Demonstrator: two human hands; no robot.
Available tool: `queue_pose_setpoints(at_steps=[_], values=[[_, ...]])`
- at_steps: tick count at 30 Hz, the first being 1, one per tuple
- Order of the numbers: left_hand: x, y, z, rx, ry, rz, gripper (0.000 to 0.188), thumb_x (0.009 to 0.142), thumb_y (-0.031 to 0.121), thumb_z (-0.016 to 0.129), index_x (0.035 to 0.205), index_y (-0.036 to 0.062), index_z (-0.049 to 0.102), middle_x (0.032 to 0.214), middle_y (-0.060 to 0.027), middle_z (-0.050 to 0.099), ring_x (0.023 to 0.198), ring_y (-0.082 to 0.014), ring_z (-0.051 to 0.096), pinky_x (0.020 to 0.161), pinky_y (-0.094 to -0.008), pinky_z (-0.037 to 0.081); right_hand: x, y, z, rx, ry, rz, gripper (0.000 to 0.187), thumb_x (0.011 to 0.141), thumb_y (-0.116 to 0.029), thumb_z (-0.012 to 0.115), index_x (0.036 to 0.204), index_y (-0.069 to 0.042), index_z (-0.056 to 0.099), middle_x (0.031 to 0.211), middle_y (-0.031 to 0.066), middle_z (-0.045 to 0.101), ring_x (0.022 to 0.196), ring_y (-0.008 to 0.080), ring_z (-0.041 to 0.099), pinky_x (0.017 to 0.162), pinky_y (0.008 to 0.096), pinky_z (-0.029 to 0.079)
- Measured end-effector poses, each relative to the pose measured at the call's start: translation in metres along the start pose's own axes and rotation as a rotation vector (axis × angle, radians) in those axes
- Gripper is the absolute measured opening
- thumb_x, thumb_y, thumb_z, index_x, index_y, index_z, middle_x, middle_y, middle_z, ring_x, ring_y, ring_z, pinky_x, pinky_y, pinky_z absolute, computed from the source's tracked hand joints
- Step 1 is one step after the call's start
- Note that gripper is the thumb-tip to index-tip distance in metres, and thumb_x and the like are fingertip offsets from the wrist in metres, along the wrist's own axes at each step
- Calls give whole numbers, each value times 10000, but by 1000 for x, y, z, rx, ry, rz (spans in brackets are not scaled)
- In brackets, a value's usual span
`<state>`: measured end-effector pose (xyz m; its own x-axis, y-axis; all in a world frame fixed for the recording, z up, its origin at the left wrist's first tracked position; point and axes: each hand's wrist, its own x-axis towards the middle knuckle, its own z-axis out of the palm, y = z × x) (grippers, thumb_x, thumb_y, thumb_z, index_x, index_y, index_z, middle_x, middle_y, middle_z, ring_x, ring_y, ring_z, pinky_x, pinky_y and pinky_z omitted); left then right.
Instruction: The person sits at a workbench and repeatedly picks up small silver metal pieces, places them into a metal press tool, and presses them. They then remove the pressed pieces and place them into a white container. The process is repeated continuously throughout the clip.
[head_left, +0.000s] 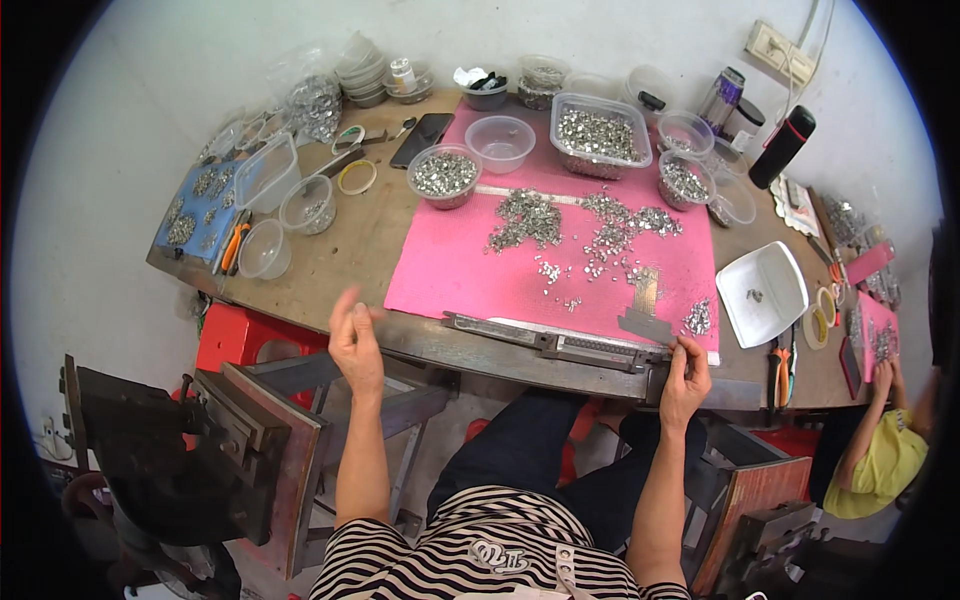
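My left hand [356, 350] is raised in front of the table's front edge, left of the pink mat [450, 260]. Its fingers are apart, partly blurred, and nothing shows in them. My right hand [686, 380] is at the right end of a long dark metal bar fixture [545, 342] lying along the front edge. Thumb and fingertips pinch together there; whatever is between them is too small to make out. Just beyond that hand are a small grey plate with a brassy slotted strip [645, 295] and a little heap of silvery metal pieces [697, 318].
Larger piles of metal pieces [527, 220] spread over the mat. Behind them stand a filled clear tub [600, 138] and filled bowls [444, 174]. A white tray [762, 296] and orange-handled pliers [778, 370] lie to the right. Another person [880, 460] works at far right.
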<state>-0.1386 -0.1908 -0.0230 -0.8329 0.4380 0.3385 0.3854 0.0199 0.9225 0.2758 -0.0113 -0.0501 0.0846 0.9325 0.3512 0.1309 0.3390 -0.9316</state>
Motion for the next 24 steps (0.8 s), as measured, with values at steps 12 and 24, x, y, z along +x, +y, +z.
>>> queue_pose_setpoints(at_steps=[12,24], values=[[-33,24,51,377,-218,332,190,901,183,761,1069,95,750,1111,-51,664,1097,-240,574,1036,-403,357,2,2,-4,10,-2,-12,151,1033,7,582,1153,24,672,1020,44,682,920,115,649,840,257,524],[-29,31,58,420,-325,251,136,857,181,786,966,104,762,929,-10,655,958,-203,577,966,-396,359,-1,5,-6,5,-7,-6,150,1039,-8,585,1159,29,667,1034,56,688,950,123,662,866,264,533]])
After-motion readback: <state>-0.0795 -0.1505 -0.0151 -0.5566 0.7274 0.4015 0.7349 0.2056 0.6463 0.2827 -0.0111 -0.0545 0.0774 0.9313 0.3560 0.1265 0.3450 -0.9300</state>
